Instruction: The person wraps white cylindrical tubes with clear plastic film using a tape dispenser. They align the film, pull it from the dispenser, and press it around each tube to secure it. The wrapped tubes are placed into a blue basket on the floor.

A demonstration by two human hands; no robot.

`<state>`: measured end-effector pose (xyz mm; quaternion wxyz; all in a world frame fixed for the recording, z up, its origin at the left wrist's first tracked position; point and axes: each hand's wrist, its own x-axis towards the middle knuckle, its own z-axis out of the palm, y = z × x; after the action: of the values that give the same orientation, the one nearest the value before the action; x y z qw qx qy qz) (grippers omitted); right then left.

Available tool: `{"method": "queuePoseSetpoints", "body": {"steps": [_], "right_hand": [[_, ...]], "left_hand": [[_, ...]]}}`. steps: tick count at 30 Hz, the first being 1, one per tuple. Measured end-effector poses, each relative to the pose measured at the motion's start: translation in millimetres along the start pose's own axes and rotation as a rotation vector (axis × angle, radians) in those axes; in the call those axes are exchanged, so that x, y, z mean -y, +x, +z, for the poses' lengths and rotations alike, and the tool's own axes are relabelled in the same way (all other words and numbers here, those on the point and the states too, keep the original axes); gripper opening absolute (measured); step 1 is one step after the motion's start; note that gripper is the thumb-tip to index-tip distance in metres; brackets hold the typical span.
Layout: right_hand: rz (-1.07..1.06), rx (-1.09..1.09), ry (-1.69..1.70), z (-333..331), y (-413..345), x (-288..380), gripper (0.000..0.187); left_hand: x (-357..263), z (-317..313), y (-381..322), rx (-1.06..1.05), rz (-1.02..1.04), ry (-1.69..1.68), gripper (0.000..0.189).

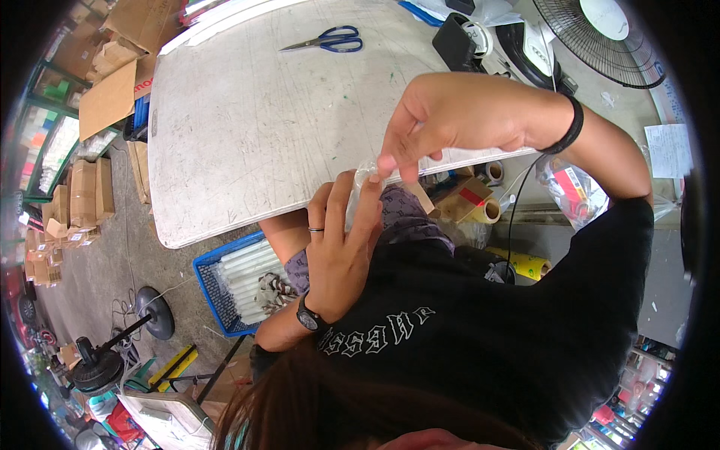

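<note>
My left hand (343, 247), with a ring and a wristwatch (307, 319), holds a small clear plastic piece (367, 169) at the front edge of the white table (236, 124). Most of that piece is hidden behind my fingers, so I cannot tell whether it is a tube or a bag. My right hand (444, 121) comes in from the right, a black band (567, 125) on its wrist. Its thumb and fingertips pinch the upper end of the clear plastic. Farther back on the tabletop lie scissors with blue handles (332, 40), blades pointing left.
A blue plastic basket (205, 281) of long white wrapped rods stands under the table's left front. Desk fan (596, 34) and black box (457, 42) are at back right. Cartons (84, 194) and a pedestal fan (154, 312) occupy the left floor. Rolls and a carton (464, 197) sit below right.
</note>
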<state>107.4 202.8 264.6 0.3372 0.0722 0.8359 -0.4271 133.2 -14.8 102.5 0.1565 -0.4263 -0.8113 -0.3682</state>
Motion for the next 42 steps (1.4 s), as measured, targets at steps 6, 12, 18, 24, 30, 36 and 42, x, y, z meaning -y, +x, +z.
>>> {"method": "queuePoseSetpoints", "body": {"steps": [6, 12, 18, 24, 30, 36, 42], "right_hand": [[-0.043, -0.101, 0.082, 15, -8, -5, 0.044], [-0.09, -0.216, 0.572, 49, -13, -27, 0.073], [-0.125, -0.176, 1.003, 88, -4, -50, 0.055], [-0.453, -0.283, 0.901, 124, 39, -71, 0.043], [-0.779, -0.852, 0.328, 161, 93, -98, 0.049], [-0.939, -0.923, -0.1, 105, 58, -112, 0.052], [-0.36, -1.682, -0.182, -69, 6, -257, 0.025]], "left_hand": [[2, 0, -1, -0.058, 0.019, -0.093, 0.072], [2, 0, 0, -0.06, -0.023, -0.095, 0.067], [13, 8, -2, -0.157, 0.0, -0.186, 0.066], [19, -2, -4, -0.05, -0.464, -0.652, 0.084], [28, -25, 8, 0.087, -0.269, -0.385, 0.075], [53, -18, 12, 0.111, -0.19, -0.513, 0.063], [49, -2, 14, 0.0, -0.291, -1.044, 0.052]]}}
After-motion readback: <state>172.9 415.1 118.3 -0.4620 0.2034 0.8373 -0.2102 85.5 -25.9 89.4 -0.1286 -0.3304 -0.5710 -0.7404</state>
